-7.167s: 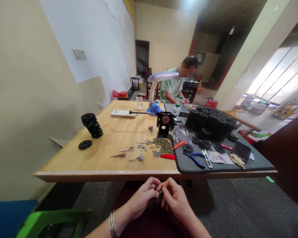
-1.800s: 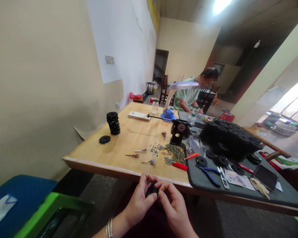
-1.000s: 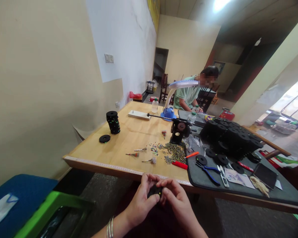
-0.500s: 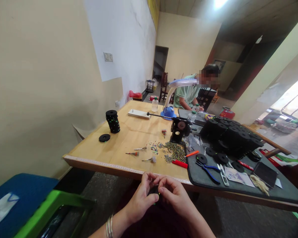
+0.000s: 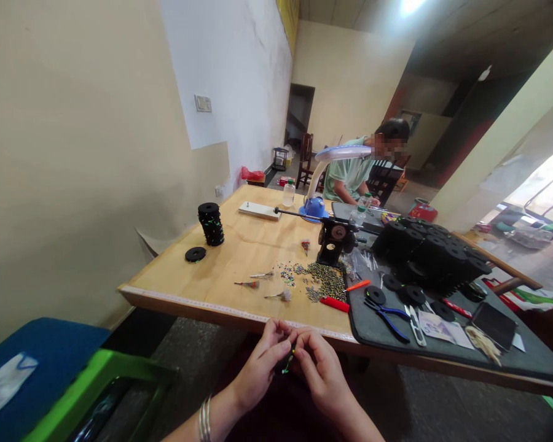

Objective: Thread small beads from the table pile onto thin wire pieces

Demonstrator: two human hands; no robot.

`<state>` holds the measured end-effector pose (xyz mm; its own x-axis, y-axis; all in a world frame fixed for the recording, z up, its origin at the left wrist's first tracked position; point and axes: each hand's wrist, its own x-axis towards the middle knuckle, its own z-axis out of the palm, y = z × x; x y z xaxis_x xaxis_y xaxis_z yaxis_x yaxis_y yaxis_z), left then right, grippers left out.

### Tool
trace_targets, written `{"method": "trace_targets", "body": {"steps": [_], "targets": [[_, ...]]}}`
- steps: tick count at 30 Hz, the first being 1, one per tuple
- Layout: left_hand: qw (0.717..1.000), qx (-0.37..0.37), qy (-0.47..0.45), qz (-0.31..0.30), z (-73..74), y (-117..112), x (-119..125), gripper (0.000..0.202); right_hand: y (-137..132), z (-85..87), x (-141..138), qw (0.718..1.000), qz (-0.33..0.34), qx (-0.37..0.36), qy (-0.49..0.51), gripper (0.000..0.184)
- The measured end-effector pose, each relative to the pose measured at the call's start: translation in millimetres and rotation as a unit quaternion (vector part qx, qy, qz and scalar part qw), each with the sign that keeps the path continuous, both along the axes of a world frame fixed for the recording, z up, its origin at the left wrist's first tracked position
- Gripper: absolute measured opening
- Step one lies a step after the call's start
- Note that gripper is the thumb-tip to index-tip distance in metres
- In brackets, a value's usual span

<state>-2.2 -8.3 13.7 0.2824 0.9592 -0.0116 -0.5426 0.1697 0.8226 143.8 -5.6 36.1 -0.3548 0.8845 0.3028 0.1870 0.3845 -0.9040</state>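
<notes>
A small dark piece (image 5: 287, 366) with a bit of green on it sits low in the middle of the frame, below the near edge of the surface (image 5: 239, 248). Fingers hide most of it, so its shape is hard to tell. The left hand (image 5: 257, 373) is curled around it from the left, with thumb and fingers pinched on it. The right hand (image 5: 323, 377) pinches it from the right, and the fingertips of both hands meet over it. Silver bangles (image 5: 204, 420) ring the left wrist.

Just above the hands, on the wooden surface, lie a red tool (image 5: 334, 304) and a heap of tiny beads (image 5: 325, 281). To the right is a dark mat (image 5: 396, 341) with blue pliers (image 5: 388, 312) on it. A black machine (image 5: 334, 240) stands behind the beads. A big pile of black spools (image 5: 435, 255) fills the right middle of the frame.

Farther left on the surface stands a stack of black discs (image 5: 211, 223), with one flat disc (image 5: 195, 254) near it. At the far end are a white block (image 5: 259, 211), a bottle (image 5: 288, 194) and a lamp (image 5: 340, 153). Another person (image 5: 350, 175) sits behind the lamp. A green chair (image 5: 96, 380) is in the lower left corner.
</notes>
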Motion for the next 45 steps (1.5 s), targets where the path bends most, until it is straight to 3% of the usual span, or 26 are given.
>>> {"method": "trace_targets", "body": {"steps": [8, 15, 28, 41, 45], "targets": [[0.998, 0.036, 0.038, 0.023, -5.7, 1.1, 2.7, 0.018, -2.5, -4.3, -3.4, 0.999, -0.016, 0.039, 0.006, 0.015], [0.997, 0.049, 0.054, 0.031, -1.8, 2.0, 3.8, 0.012, -2.6, -7.4, -3.4, 0.998, -0.027, 0.05, 0.007, 0.014], [0.998, 0.034, 0.042, 0.027, -2.9, 3.6, 4.3, 0.008, -2.3, -13.1, -4.6, 0.999, -0.03, 0.037, 0.022, 0.016], [0.997, 0.024, 0.039, 0.063, -9.3, 5.9, 10.4, 0.011, -4.1, -16.6, -10.8, 0.998, -0.045, 0.033, 0.039, 0.018], [0.996, 0.041, 0.049, 0.058, -11.9, 7.2, 6.9, 0.008, -1.2, -19.5, -11.1, 0.995, -0.072, 0.024, 0.061, 0.019]]}}
